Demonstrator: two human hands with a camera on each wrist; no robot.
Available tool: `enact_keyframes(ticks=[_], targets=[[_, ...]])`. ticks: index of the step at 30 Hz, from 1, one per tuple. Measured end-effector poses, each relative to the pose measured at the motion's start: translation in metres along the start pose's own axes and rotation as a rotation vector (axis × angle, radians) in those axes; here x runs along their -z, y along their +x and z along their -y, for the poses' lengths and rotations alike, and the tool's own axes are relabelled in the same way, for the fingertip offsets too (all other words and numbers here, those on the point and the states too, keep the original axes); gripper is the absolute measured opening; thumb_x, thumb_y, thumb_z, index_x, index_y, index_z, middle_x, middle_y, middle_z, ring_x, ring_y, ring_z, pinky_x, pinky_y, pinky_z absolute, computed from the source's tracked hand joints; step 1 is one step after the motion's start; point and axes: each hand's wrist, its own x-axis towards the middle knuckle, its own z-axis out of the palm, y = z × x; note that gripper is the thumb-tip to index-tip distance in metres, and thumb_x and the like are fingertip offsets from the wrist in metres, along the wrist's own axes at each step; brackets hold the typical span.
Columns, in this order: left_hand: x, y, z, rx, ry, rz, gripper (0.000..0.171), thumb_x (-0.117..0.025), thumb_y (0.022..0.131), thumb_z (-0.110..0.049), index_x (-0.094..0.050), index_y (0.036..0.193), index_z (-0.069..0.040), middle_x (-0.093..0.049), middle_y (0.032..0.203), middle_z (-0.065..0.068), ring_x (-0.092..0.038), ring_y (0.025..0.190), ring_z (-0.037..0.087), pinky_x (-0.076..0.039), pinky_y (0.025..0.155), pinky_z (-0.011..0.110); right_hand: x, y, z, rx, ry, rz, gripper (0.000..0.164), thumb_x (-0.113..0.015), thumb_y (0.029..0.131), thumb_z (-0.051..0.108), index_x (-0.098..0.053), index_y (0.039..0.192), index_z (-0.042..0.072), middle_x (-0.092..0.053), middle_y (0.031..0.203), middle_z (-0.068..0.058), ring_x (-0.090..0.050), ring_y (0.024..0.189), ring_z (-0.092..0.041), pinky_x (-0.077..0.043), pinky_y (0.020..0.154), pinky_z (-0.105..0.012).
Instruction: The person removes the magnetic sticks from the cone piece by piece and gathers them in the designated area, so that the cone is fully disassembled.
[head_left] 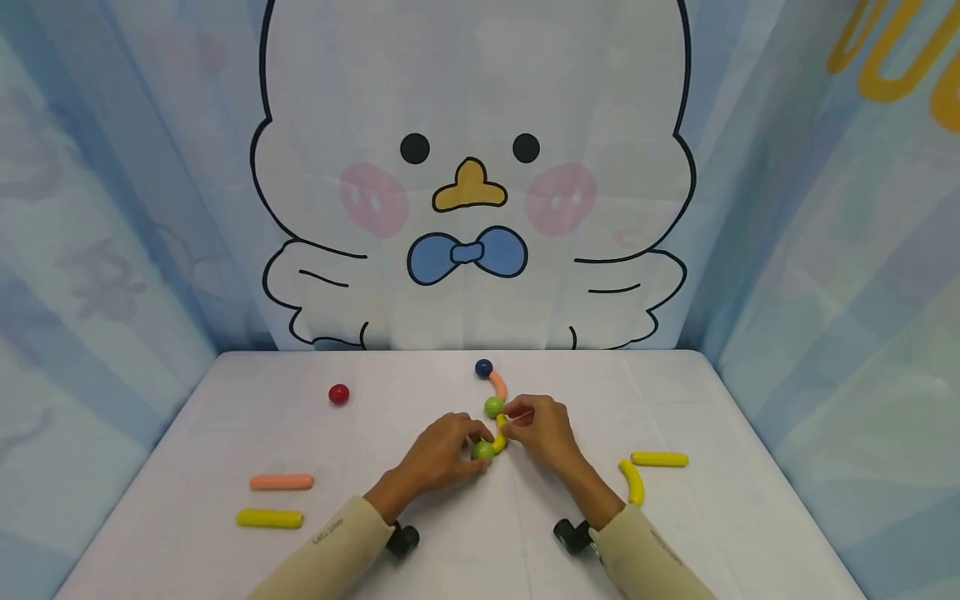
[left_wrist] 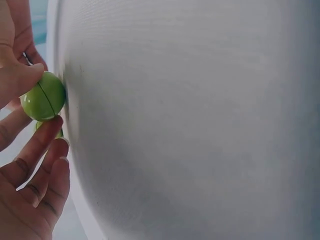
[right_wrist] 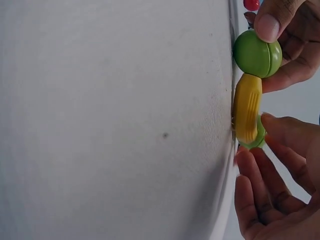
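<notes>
Head view: near green ball (head_left: 483, 451), mid-worktop (head_left: 480, 542) — gripped between thumb and fingers of my left hand (head_left: 447, 450). Curved yellow stick (head_left: 500, 437), running toward the far green ball (head_left: 493, 407) — pinched at its far end by my right hand (head_left: 546, 429).
Left wrist view: near green ball, seamed, my thumb upon it.
Right wrist view: stick, ridged, touching near green ball.

The surface (head_left: 187, 433), left sleeve (head_left: 330, 554) and right sleeve (head_left: 651, 560) are cut by the head view's bottom, and the left one's print (head_left: 327, 531) is too small to read. Toward the surface's right edge, the right sleeve hides one end of a curved yellow stick (head_left: 634, 480), while the left hand (head_left: 444, 452) partly covers the nearer green ball (head_left: 483, 451). The right wrist view's top edge crops a red ball (right_wrist: 251, 4).
</notes>
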Motion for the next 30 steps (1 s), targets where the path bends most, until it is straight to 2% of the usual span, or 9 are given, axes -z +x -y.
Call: enact_keyframes(ticks=[7, 11, 17, 22, 30], targets=[[-0.002, 0.0, 0.001, 0.002, 0.004, -0.048, 0.032, -0.089, 0.086, -0.034, -0.078, 0.111, -0.018, -0.069, 0.094, -0.005, -0.059, 0.091, 0.011, -0.054, 0.085, 0.031, -0.004, 0.004, 0.001, 0.005, 0.016, 0.027, 0.015, -0.089, 0.084, 0.007, -0.082, 0.096, 0.012, -0.08, 0.096, -0.001, -0.076, 0.084, -0.014, -0.063, 0.075, -0.031], [-0.002, -0.001, 0.001, -0.01, 0.008, -0.054, 0.029, -0.089, 0.087, -0.033, -0.077, 0.11, -0.019, -0.068, 0.093, -0.006, -0.058, 0.09, 0.01, -0.053, 0.084, 0.03, -0.005, 0.006, 0.001, 0.002, 0.02, 0.031, 0.014, -0.089, 0.084, 0.006, -0.082, 0.095, 0.012, -0.08, 0.096, -0.002, -0.076, 0.084, -0.014, -0.062, 0.073, -0.03], [0.0, -0.003, 0.002, -0.016, -0.029, -0.015, 0.028, -0.086, 0.09, -0.025, -0.077, 0.115, -0.016, -0.068, 0.097, -0.004, -0.058, 0.088, 0.01, -0.052, 0.082, 0.03, -0.007, 0.007, 0.004, -0.041, 0.018, 0.039, 0.014, -0.089, 0.084, 0.007, -0.082, 0.095, 0.012, -0.08, 0.096, -0.001, -0.073, 0.081, -0.013, -0.062, 0.072, -0.028], [0.004, -0.005, 0.003, 0.026, -0.111, 0.024, 0.032, -0.084, 0.092, -0.013, -0.076, 0.122, -0.014, -0.071, 0.106, -0.002, -0.058, 0.086, 0.01, -0.05, 0.077, 0.027, -0.008, 0.007, 0.006, -0.049, 0.012, 0.038, 0.016, -0.089, 0.084, 0.007, -0.082, 0.097, 0.011, -0.08, 0.097, -0.002, -0.072, 0.08, -0.013, -0.062, 0.073, -0.029], [0.008, -0.008, 0.003, 0.051, -0.15, 0.05, 0.033, -0.078, 0.094, -0.003, -0.075, 0.125, -0.014, -0.075, 0.116, -0.004, -0.06, 0.089, 0.009, -0.052, 0.082, 0.026, -0.008, 0.007, 0.008, -0.079, 0.018, 0.038, 0.015, -0.089, 0.084, 0.006, -0.082, 0.096, 0.012, -0.08, 0.096, -0.002, -0.071, 0.078, -0.012, -0.061, 0.073, -0.028]])
